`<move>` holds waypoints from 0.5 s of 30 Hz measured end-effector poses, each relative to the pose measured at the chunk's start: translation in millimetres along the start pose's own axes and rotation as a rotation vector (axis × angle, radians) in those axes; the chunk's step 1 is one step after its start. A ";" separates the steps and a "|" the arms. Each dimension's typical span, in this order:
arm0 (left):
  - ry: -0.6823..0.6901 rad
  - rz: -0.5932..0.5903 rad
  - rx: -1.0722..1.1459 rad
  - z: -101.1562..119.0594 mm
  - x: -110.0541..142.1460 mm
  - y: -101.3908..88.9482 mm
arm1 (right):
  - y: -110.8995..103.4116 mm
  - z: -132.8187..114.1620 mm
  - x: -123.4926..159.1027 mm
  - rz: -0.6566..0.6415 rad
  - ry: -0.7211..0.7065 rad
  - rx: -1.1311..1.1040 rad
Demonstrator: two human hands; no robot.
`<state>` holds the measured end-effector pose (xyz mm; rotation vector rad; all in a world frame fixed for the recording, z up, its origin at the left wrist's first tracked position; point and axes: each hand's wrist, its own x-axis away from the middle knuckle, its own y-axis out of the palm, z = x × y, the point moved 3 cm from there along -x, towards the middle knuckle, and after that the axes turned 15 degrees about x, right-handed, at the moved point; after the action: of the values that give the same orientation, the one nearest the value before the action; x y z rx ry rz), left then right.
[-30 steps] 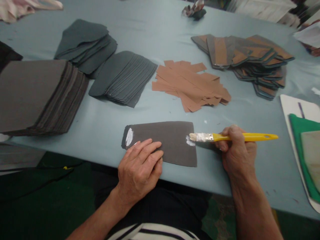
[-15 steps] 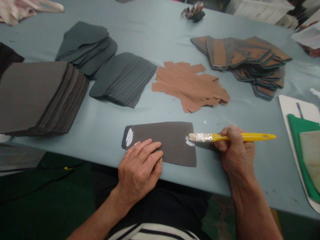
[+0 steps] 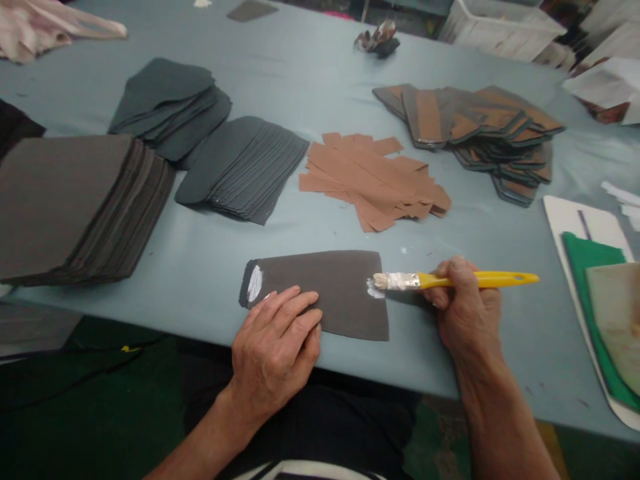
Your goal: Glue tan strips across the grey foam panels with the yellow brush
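Observation:
A dark grey-brown panel [image 3: 345,307] lies flat near the table's front edge, with a darker layer showing past its left end. White paste [image 3: 255,283] is smeared at that end. My left hand [image 3: 277,340] rests on the panel's lower left part, fingers stretched out flat. In my right hand [image 3: 465,300], closed around the handle, is a yellow paintbrush [image 3: 505,279]. Its bristles touch a second white smear [image 3: 374,289] at the panel's right end. What lies beneath my left palm is hidden.
Left stands a thick stack of brown-grey sheets [image 3: 60,200]; dark green pieces [image 3: 245,167] fan out beside it. Brown strips [image 3: 370,173] lie ahead, assembled pieces [image 3: 475,120] behind them to the right. A white board [image 3: 555,220] with green material is at far right.
The whole view has shifted slightly, so the scene sits a little lower and further left. The brush still touches the panel's right end, and my left hand stays on the panel.

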<state>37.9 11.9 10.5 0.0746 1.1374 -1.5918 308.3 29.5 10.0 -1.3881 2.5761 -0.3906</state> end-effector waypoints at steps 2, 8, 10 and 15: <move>0.007 -0.006 -0.003 -0.4 -0.1 0.0 | 0.1 0.5 -0.5 -0.001 0.006 -0.005; 0.033 -0.016 -0.009 -1.9 -0.7 -0.1 | 0.2 1.3 -0.4 -0.005 0.039 -0.029; 0.033 -0.025 -0.010 -2.1 -0.4 -0.3 | -0.1 1.7 -0.5 -0.010 0.057 -0.041; 0.019 -0.042 -0.001 -2.7 1.4 -1.1 | -1.2 2.7 -2.8 0.019 0.108 -0.088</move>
<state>35.1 12.7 8.9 0.0658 1.1615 -1.6308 311.5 30.8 8.0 -1.4073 2.7215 -0.3625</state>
